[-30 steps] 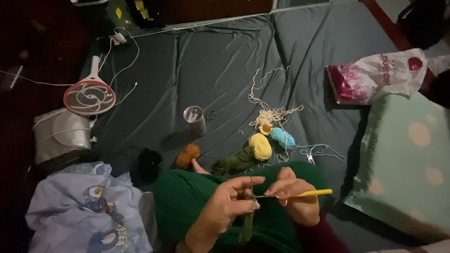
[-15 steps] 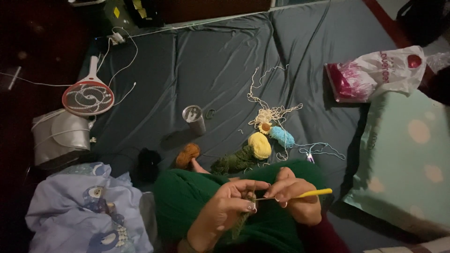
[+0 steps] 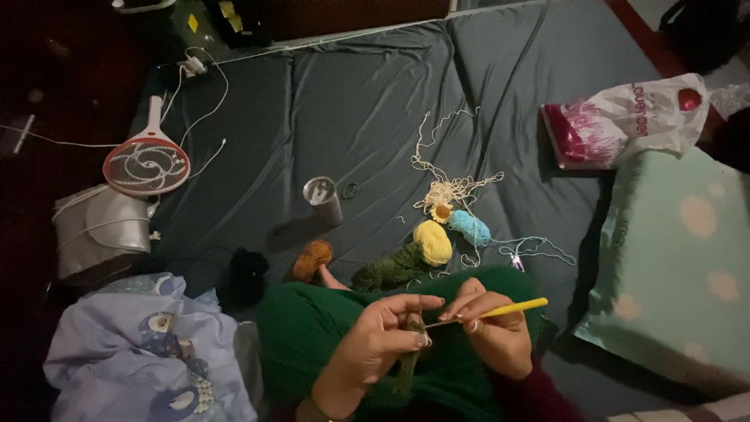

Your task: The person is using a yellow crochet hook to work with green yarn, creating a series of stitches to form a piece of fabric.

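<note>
Change: hands sit closer together than half a second ago; the left hand (image 3: 383,332) has curled its fingers (image 3: 414,303) in toward the hook tip, while the yarn balls on the mattress lie as they did.
Meaning: the shift is small and confined to the fingers, which reads as one more stitch being formed rather than a new phase of work.
Left hand: closed in a pinch on the dark green crocheted strip (image 3: 406,361), which hangs from the fingers over the green-clad lap.
Right hand: right hand (image 3: 492,332) closed around the yellow-handled crochet hook (image 3: 500,310), handle pointing right, tip meeting the strip.
Workpiece: narrow, dark olive; stitch detail probably lost in the dim light.
Yarn supply: loose dark green yarn heap (image 3: 388,271) touching the round yellow yarn ball (image 3: 433,241); light blue yarn ball (image 3: 470,227) just beside; orange yarn ball (image 3: 312,259) apart to the left.
Surface: dark grey padded mattress (image 3: 367,109).
</note>
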